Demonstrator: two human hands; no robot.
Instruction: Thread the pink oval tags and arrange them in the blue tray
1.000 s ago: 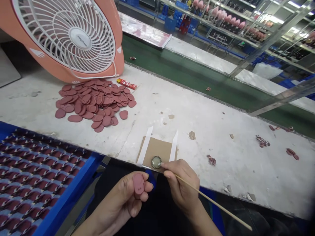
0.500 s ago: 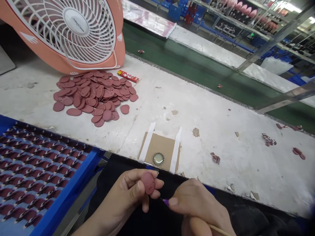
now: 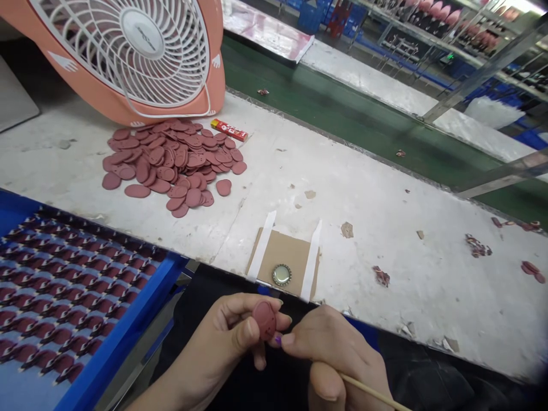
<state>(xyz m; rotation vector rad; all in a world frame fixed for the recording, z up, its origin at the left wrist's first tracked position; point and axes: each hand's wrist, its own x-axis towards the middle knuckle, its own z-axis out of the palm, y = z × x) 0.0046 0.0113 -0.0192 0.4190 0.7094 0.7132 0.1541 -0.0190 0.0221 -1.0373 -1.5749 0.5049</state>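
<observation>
My left hand pinches a dusky-pink oval disc with two small holes between thumb and fingers. My right hand grips a thin wooden stick, whose purple tip sits just below the disc, touching it or very close. Beyond the hands, a metal bottle cap lies on a cardboard square held down by white tape strips. Neither hand touches it. A heap of similar pink discs lies further up the bench.
A blue-edged tray of patterned pieces lies left of my hands. An orange fan and a small red-and-yellow box stand behind the heap. Scraps dot the white bench; a green conveyor belt runs beyond.
My right hand has moved away from the bottle cap, bringing the stick's purple tip to the disc in my left hand. The cap stays on the cardboard, now uncovered.
</observation>
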